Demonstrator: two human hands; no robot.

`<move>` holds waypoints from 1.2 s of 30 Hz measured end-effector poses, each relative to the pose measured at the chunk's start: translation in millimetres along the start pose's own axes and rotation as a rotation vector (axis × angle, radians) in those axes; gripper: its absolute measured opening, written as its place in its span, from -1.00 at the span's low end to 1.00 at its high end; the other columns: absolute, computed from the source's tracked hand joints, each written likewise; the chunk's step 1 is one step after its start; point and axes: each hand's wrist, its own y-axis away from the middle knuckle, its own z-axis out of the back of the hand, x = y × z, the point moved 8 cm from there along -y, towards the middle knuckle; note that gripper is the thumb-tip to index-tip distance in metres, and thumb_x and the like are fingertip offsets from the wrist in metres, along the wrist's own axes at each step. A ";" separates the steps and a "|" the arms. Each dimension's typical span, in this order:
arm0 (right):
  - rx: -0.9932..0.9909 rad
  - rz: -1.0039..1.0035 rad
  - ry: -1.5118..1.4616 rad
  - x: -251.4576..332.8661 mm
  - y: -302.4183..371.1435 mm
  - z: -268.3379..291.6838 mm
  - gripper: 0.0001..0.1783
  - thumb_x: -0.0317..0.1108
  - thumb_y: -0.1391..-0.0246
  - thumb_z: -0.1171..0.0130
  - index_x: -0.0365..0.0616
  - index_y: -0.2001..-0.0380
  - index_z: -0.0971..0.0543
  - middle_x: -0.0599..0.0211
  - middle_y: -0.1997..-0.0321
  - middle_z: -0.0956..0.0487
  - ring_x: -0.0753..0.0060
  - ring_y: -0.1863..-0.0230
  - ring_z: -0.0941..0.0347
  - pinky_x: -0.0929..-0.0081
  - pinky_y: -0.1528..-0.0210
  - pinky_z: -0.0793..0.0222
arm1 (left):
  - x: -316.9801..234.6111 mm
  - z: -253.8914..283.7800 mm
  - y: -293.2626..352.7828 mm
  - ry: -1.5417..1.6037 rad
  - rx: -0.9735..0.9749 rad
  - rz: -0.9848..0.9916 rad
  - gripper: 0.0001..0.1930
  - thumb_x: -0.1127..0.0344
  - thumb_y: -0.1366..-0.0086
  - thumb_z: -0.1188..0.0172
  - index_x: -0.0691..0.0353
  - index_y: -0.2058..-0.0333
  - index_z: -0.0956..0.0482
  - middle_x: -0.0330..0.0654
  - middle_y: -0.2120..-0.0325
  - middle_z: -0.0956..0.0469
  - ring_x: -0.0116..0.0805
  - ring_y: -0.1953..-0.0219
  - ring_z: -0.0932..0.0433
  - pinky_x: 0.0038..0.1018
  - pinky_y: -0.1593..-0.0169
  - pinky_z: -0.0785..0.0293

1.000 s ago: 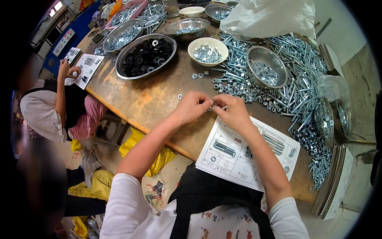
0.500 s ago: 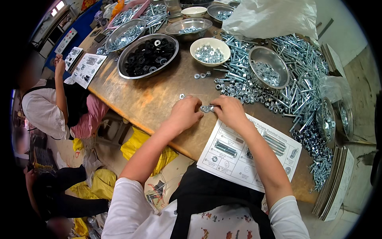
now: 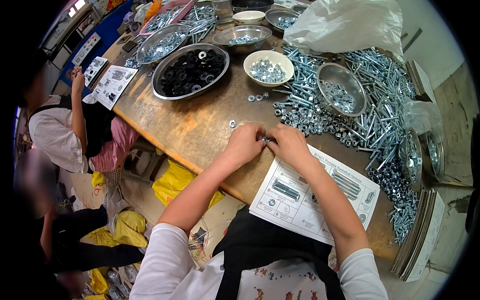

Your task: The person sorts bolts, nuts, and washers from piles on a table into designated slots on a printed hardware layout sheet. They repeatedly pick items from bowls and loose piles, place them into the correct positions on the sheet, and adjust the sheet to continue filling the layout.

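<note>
Near the middle of the frame, the left hand [image 3: 244,145] and the right hand [image 3: 292,144] met, fingertips pinched narrow around small metal pieces [image 3: 266,140]; whether nuts or washers, I could not tell. Gripping from both sides probably steadied such tiny parts. Below them lay a printed sheet [image 3: 300,224], seemingly kept close for reference, with bolts [image 3: 286,190] resting on its drawings. The right forearm crossed the sheet and hid part of it. A loose piece [image 3: 233,123] sat just beyond the left hand. The nut pile [image 3: 297,118] and bolt heap [image 3: 382,95] crowded the right, likely for easy reach, while a white bowl [image 3: 270,55] and a plastic bag [image 3: 345,25] stood farther up. A co-worker's hand [image 3: 77,78] showed at upper left.
</note>
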 end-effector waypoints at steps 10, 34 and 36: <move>-0.059 0.085 -0.012 -5.8 6.4 -0.3 -0.80 -0.21 -0.02 -0.27 -0.08 0.34 -0.65 0.19 0.34 -0.55 0.06 0.26 -0.57 0.13 0.23 -0.46 | 37.8 -20.4 -11.2 0.424 0.039 0.201 -0.66 0.43 -0.17 -0.30 0.38 0.07 -0.55 -0.23 0.46 -0.63 -0.53 0.43 -0.56 -0.57 0.34 -0.49; -0.160 -0.285 -0.140 4.7 243.9 48.7 -0.76 -0.39 0.09 -0.36 -0.15 0.29 -0.61 0.26 0.34 -0.54 0.17 0.40 -0.55 0.27 0.39 -0.48 | -117.0 -121.8 132.9 0.415 0.407 -0.054 -0.79 0.52 -0.23 -0.23 0.33 0.13 -0.56 -0.23 0.48 -0.59 -0.52 0.42 -0.56 -0.55 0.29 -0.51; -0.139 -0.284 -0.167 4.0 242.4 46.5 -0.75 -0.38 0.08 -0.36 -0.15 0.28 -0.60 0.26 0.33 -0.54 0.15 0.38 -0.55 0.26 0.38 -0.48 | -114.3 -121.7 134.2 0.451 0.392 -0.039 -0.77 0.52 -0.24 -0.22 0.33 0.11 -0.56 -0.22 0.48 -0.59 -0.50 0.43 -0.56 -0.54 0.29 -0.51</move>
